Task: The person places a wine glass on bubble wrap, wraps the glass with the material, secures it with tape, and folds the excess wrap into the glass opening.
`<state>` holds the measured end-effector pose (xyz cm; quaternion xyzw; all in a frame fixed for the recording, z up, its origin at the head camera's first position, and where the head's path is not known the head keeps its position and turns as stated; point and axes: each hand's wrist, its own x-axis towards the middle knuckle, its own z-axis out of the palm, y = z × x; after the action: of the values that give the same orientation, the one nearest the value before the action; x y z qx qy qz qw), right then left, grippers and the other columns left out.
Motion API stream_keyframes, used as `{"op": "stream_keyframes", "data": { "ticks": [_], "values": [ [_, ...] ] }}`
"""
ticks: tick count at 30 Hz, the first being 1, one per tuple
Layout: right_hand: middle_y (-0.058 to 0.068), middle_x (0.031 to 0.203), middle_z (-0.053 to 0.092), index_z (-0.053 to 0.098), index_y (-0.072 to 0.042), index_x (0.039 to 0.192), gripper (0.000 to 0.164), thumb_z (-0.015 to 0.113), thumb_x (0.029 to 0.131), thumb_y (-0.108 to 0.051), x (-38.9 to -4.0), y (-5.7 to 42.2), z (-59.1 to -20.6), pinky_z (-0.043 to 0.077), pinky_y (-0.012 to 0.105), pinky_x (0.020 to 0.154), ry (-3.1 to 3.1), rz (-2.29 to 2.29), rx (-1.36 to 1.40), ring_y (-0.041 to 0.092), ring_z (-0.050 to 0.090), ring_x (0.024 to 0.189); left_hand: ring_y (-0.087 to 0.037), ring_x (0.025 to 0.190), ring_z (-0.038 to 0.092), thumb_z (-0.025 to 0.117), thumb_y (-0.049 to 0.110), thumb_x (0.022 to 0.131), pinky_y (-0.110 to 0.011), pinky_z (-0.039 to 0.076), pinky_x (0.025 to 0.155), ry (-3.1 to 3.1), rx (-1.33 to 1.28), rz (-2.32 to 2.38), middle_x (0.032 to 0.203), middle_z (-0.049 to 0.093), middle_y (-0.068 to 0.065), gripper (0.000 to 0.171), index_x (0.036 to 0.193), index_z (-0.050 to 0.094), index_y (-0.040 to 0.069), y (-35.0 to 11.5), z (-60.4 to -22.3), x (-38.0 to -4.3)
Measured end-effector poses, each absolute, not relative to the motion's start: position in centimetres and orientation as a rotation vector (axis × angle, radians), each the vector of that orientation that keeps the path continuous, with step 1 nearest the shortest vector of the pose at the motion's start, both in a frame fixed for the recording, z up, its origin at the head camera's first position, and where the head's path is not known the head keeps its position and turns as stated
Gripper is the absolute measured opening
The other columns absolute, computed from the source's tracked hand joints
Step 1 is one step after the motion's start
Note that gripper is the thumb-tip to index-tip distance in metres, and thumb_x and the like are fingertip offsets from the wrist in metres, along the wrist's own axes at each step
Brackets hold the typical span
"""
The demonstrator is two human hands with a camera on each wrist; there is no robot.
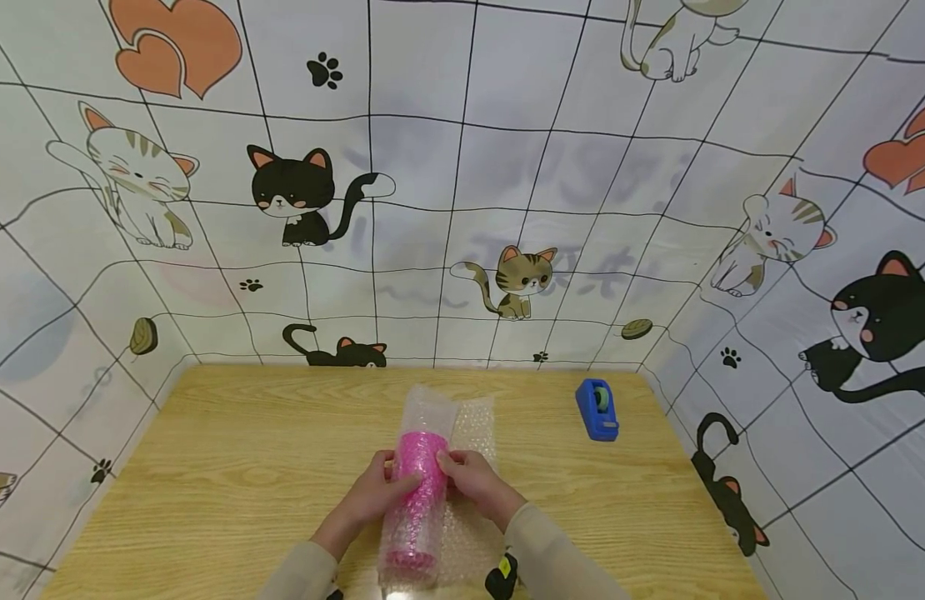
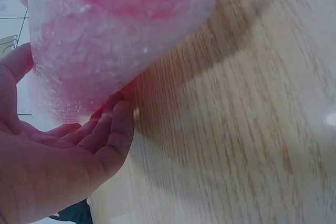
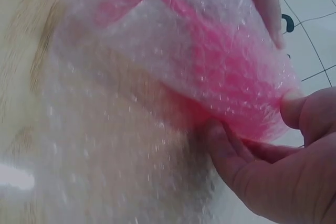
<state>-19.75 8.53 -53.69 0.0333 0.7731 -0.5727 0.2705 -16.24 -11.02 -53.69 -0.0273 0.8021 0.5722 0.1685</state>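
Observation:
A bright pink cylinder-shaped object [image 1: 425, 457], its exact kind hidden by the wrapping, lies lengthwise inside clear bubble wrap [image 1: 473, 425]. My left hand [image 1: 376, 497] holds the roll from its left side, thumb on top; in the left wrist view its fingers [image 2: 113, 129] curve under the wrapped bottom. On the other side my right hand [image 1: 479, 485] grips the roll near its upper part. The right wrist view shows the thumb on the wrapped pink surface [image 3: 231, 72] and fingers [image 3: 223, 148] beneath. A loose flap of wrap extends to the roll's right.
A blue tape dispenser [image 1: 597, 410] stands at the back right of the wooden table [image 1: 245, 467]. White grid cloth [image 1: 417, 167] printed with cats encloses the table's back and sides. A dark item with a yellow patch [image 1: 502, 575] sits by the right cuff.

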Motion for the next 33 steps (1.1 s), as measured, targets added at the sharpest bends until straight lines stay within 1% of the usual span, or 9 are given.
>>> {"op": "stream_keyframes", "data": {
  "ticks": [6, 14, 21, 28, 33],
  "values": [
    [0.011, 0.113, 0.065, 0.049, 0.006, 0.136, 0.065, 0.053, 0.097, -0.047, -19.96, 8.45, -54.14, 0.053, 0.044, 0.096, 2.096, -1.535, 0.117, 0.019, 0.063, 0.097, -0.034, 0.109, 0.063, 0.069, 0.042, 0.088, -0.050, 0.056, 0.085, 2.289, -0.079, 1.616, 0.132, 0.052, -0.028, 0.078, 0.142, 0.032, 0.001, -11.01, -53.51, -16.31],
    [0.013, 0.116, 0.064, 0.049, 0.007, 0.135, 0.063, 0.050, 0.099, -0.045, -19.94, 8.20, -54.26, 0.051, 0.046, 0.098, 2.128, -1.529, 0.107, 0.019, 0.061, 0.100, -0.032, 0.105, 0.064, 0.069, 0.041, 0.088, -0.048, 0.057, 0.083, 2.306, -0.067, 1.619, 0.128, 0.055, -0.027, 0.078, 0.142, 0.031, 0.001, -11.06, -53.55, -16.38],
    [0.013, 0.111, 0.062, 0.044, 0.006, 0.134, 0.066, 0.053, 0.097, -0.048, -19.77, 8.25, -54.45, 0.054, 0.042, 0.090, 2.110, -1.555, 0.161, 0.018, 0.061, 0.092, -0.031, 0.103, 0.065, 0.069, 0.038, 0.088, -0.047, 0.057, 0.081, 2.306, -0.060, 1.645, 0.126, 0.056, -0.028, 0.077, 0.142, 0.031, -0.001, -10.94, -53.65, -16.39],
    [0.011, 0.110, 0.063, 0.044, 0.003, 0.135, 0.065, 0.054, 0.096, -0.048, -19.93, 8.22, -54.58, 0.055, 0.036, 0.085, 2.080, -1.564, 0.189, 0.018, 0.060, 0.090, -0.031, 0.103, 0.065, 0.070, 0.039, 0.088, -0.046, 0.057, 0.081, 2.298, -0.074, 1.652, 0.128, 0.055, -0.029, 0.077, 0.142, 0.030, 0.001, -10.78, -53.75, -16.42],
    [0.010, 0.107, 0.063, 0.045, 0.003, 0.136, 0.062, 0.054, 0.097, -0.045, -19.95, 8.17, -54.47, 0.055, 0.034, 0.082, 2.070, -1.577, 0.192, 0.017, 0.059, 0.087, -0.030, 0.100, 0.066, 0.070, 0.037, 0.087, -0.045, 0.058, 0.079, 2.303, -0.069, 1.664, 0.127, 0.057, -0.030, 0.076, 0.142, 0.031, 0.001, -10.76, -53.71, -16.32]
  ]
}}
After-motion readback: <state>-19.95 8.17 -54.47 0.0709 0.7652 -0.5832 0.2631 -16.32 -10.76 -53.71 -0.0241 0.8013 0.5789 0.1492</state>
